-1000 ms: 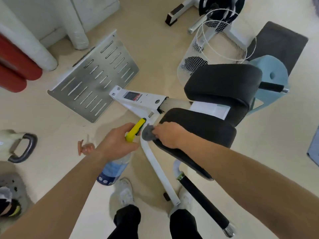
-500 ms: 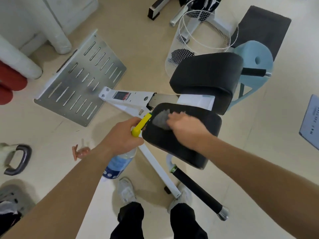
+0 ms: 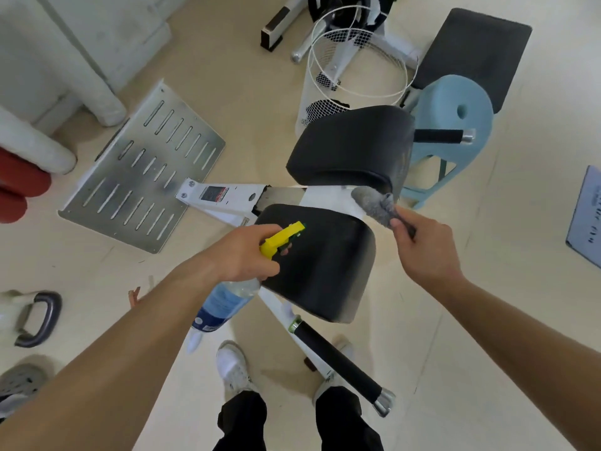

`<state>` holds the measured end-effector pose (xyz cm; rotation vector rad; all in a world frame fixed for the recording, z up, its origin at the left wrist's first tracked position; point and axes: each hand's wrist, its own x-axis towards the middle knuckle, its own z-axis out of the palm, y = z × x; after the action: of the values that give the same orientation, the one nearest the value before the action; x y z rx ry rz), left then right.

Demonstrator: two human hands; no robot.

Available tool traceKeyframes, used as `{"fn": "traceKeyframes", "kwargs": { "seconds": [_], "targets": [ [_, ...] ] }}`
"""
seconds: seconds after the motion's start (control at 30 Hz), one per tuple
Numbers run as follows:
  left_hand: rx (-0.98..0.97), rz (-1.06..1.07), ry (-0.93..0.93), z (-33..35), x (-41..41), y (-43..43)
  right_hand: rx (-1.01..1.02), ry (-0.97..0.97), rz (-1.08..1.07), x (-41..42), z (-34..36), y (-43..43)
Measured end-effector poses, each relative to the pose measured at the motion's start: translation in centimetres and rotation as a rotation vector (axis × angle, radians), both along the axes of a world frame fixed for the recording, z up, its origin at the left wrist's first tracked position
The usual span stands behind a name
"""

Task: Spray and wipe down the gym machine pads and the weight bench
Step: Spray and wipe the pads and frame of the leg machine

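Observation:
My left hand (image 3: 244,255) grips a spray bottle (image 3: 227,297) with a yellow trigger head, its nozzle over the near black pad (image 3: 328,258) of a white-framed gym machine. My right hand (image 3: 426,249) holds a grey cloth (image 3: 374,203), lifted off the pad at its far right corner, in the gap before the second black pad (image 3: 351,144). A black weight bench pad (image 3: 471,50) lies on the floor at the far right.
A slotted metal footplate (image 3: 140,177) lies at the left. A white wire basket (image 3: 351,70) and a light blue stool (image 3: 455,125) stand beyond the pads. A kettlebell handle (image 3: 39,317) is at the far left. Black grip bars (image 3: 338,362) jut toward my feet.
My right hand has swept the cloth from the near pad's left end across it to the right and lifted it off. The spray nozzle now points over the pad.

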<state>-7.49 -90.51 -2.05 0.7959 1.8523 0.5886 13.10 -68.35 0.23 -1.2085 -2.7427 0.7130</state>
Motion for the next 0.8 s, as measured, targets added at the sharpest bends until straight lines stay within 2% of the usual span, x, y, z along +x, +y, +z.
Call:
{"fn": "traceKeyframes", "kwargs": {
  "seconds": [0.2,0.37,0.53,0.63,0.73,0.8],
  "targets": [
    [-0.041,-0.034,-0.064,1.0,-0.1,3.0,-0.041,0.041,-0.045,1.5,-0.7,2.2],
    [-0.081,-0.037,-0.039,0.4,-1.0,3.5,-0.141,0.042,-0.03,0.8,-1.7,2.0],
    [-0.048,0.05,-0.039,0.1,-3.3,2.1,-0.127,0.022,0.115,-4.6,-4.1,-2.3],
    [-0.055,0.105,0.012,-0.5,-5.0,1.0,0.029,-0.135,0.355,-9.6,-5.5,-3.8],
    [-0.047,0.144,0.071,-1.3,-6.1,0.4,0.016,-0.42,0.605,-14.6,-7.8,-6.3],
    [-0.029,0.161,0.079,-1.8,-6.4,0.0,0.067,-0.542,0.742,-17.3,-10.1,-8.8]
  ]
}}
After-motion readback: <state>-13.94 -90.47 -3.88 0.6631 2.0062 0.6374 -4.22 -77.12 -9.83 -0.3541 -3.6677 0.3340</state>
